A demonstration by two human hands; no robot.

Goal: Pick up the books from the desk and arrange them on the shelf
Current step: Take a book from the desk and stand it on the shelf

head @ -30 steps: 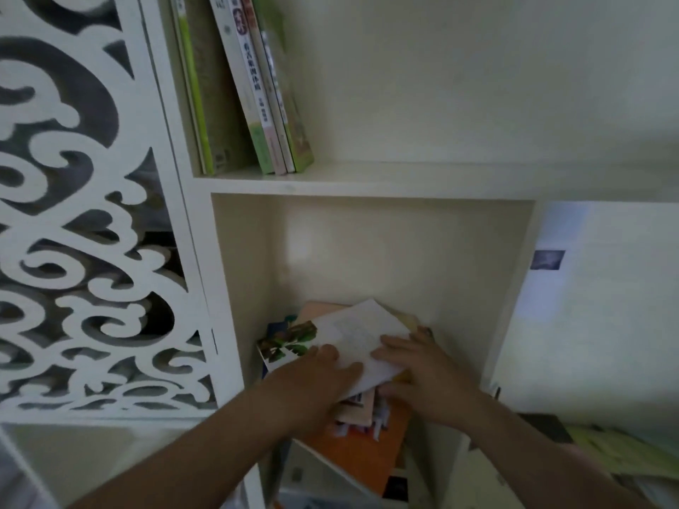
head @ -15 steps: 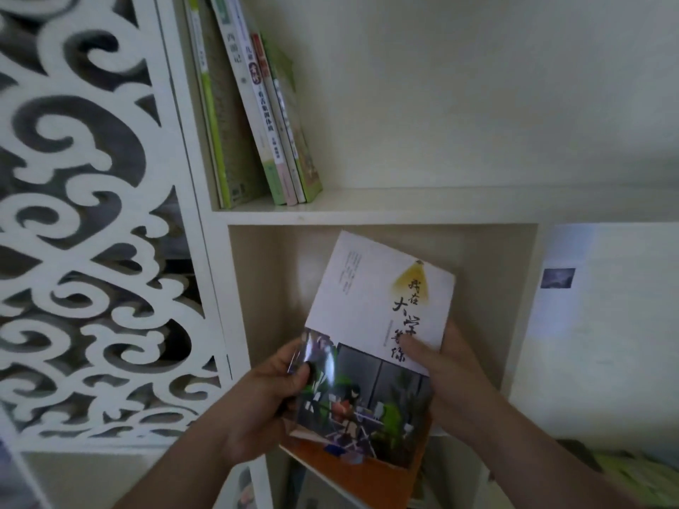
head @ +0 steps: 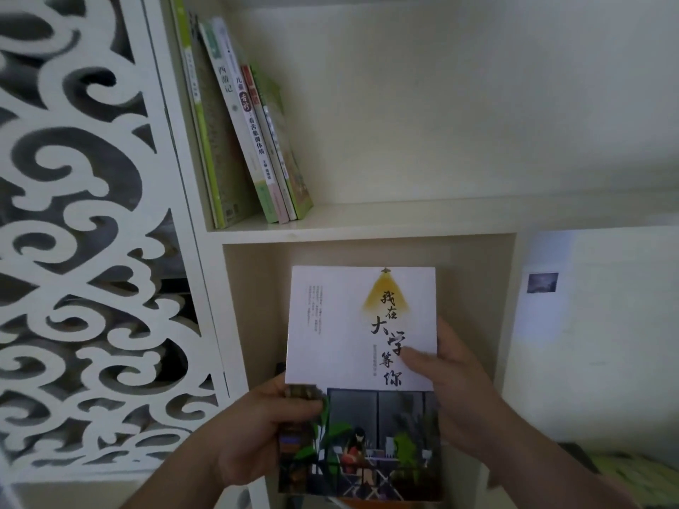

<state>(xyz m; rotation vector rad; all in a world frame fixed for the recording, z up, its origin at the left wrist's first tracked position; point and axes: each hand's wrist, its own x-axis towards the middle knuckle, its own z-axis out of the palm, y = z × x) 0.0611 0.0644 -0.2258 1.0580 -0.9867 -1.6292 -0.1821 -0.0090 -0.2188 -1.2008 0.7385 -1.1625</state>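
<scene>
I hold one book (head: 352, 332) upright in front of the lower cubby, its white cover with black calligraphy and a dark illustrated lower half facing me. My left hand (head: 264, 427) grips its lower left edge, thumb on the cover. My right hand (head: 452, 391) grips the right edge, thumb pressed on the cover. Several books (head: 250, 141) lean to the left on the upper shelf board (head: 422, 218), against the left wall. An orange book edge (head: 367, 503) shows just below the held book.
A white carved lattice panel (head: 92, 251) fills the left side. The shelf's right upright (head: 510, 325) borders the lower cubby. Beyond it is a pale wall with a small dark picture (head: 542, 282). Greenish items (head: 632, 472) lie at the lower right.
Both hands took the top book off the stack in the lower cubby and lifted it upright. It has since risen a little and turned square to me.
</scene>
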